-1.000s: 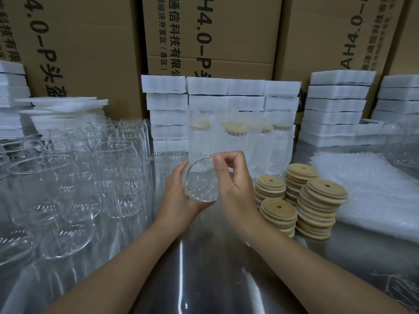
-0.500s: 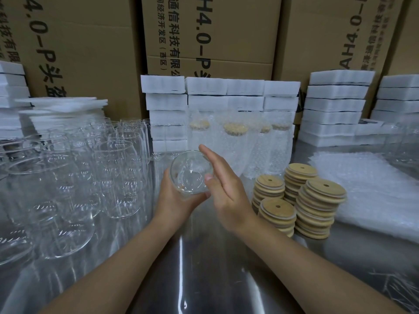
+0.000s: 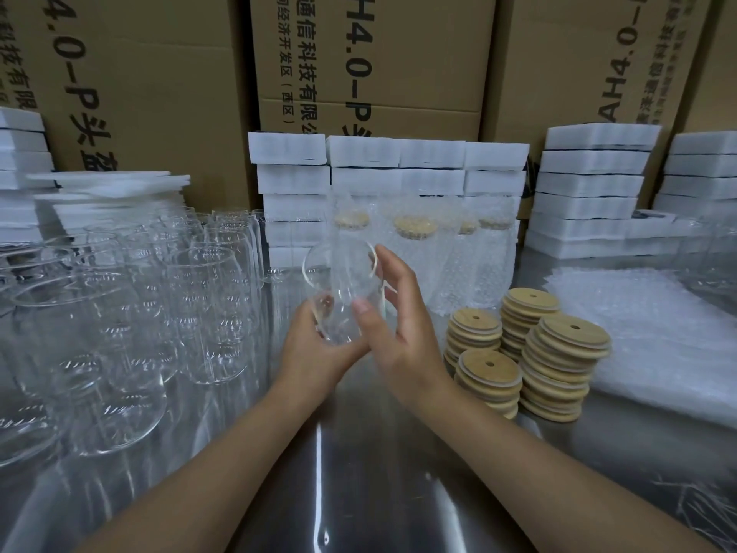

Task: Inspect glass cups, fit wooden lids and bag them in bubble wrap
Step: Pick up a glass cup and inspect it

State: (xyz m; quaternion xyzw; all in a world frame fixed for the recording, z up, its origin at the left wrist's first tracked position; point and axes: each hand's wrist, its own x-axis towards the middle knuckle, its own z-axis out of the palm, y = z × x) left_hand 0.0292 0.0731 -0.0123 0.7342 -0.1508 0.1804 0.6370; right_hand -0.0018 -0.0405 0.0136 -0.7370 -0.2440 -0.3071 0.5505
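Head view, centre: glass cup (image 3: 342, 291) held tilted above the worktop (image 3: 359, 472), mouth toward the camera, prob. so rim & wall can be checked against the light; left hand (image 3: 319, 349) cups its base, fingers curled round the glass; right hand (image 3: 402, 325) touches its right side, fingers spread, thumb on the wall, likely to turn it; wooden lids (image 3: 530, 349) stacked just right of the hands, w/in easy reach for fitting; bare cups (image 3: 159, 297) massed left; bagged cups (image 3: 430, 253) far centre; bubble wrap (image 3: 646, 337) right.
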